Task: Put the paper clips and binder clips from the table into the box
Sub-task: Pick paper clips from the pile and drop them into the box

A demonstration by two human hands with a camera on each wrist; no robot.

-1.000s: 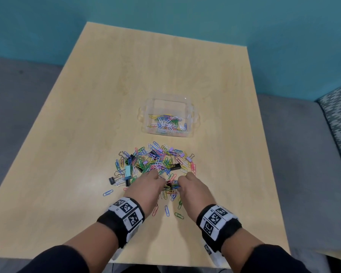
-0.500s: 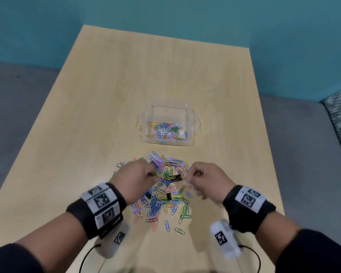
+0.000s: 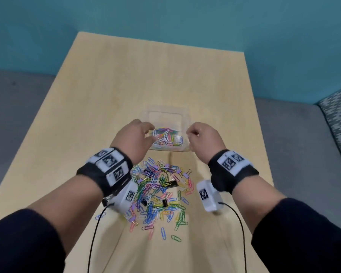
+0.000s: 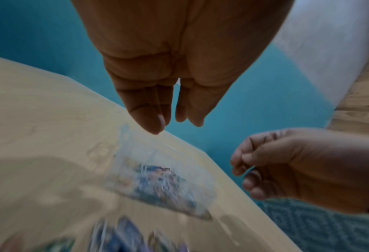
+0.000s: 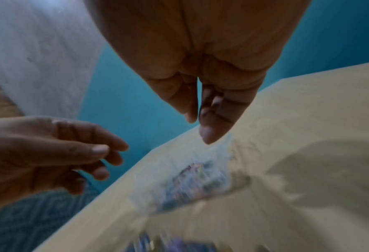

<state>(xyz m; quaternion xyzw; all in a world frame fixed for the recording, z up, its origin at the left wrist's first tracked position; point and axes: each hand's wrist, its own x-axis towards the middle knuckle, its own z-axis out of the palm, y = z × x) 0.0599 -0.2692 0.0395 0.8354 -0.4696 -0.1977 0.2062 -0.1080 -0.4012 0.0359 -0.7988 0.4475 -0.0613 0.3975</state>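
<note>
Head view shows both my hands raised over the one clear box, which stands on the desk just beyond the loose pile. My left grip hangs over the box's left edge and my right grip over its right edge. A layer of coloured paper clips already lies inside the box. The pile of clips lies on the desk between my two forearms, with far too many paper clips to count. In it I make out at least three black binder clips and two small purple binder clips.

From the head I cannot see my fingertips. The right wrist view looks across at my left grip and shows it wide, fingers loosely extended and holding nothing. The left wrist view looks across at my right grip and shows it narrow, fingers curled in against the thumb, pinching a thin blue clip. Both wrist views blur the box and the pile badly, so the counts come from the head view alone. Each wrist wears one black band with square markers and one white camera block with a cable.
</note>
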